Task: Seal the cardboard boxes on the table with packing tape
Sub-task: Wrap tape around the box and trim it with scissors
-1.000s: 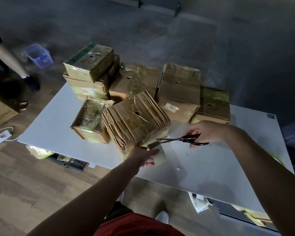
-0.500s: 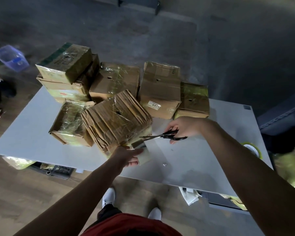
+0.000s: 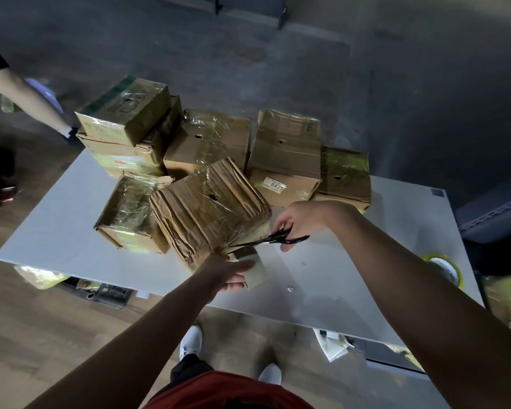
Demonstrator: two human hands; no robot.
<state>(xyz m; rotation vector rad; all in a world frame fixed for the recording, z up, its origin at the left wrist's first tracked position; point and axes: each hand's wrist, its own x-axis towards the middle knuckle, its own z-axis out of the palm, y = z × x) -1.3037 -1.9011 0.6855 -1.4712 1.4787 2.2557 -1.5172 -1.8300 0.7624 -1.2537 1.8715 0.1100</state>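
Cardboard on a white table (image 3: 56, 231), crumpled tape-wrapped box (image 3: 210, 208) amid other boxes, left hand (image 3: 227, 271) at its near corner, fingers curled round a tape roll (image 3: 258, 276), black scissors (image 3: 273, 239) just right of that corner, right hand (image 3: 300, 221) fingers pinching their handles.

Dressed in a rust-red fabric top (image 3: 227, 391), dark legwear (image 3: 186, 369) just below it, and a pair of rounded white shoes (image 3: 191, 342). Forearms bare from the frame edge down to the left grip (image 3: 229, 268) and right grip (image 3: 303, 221).
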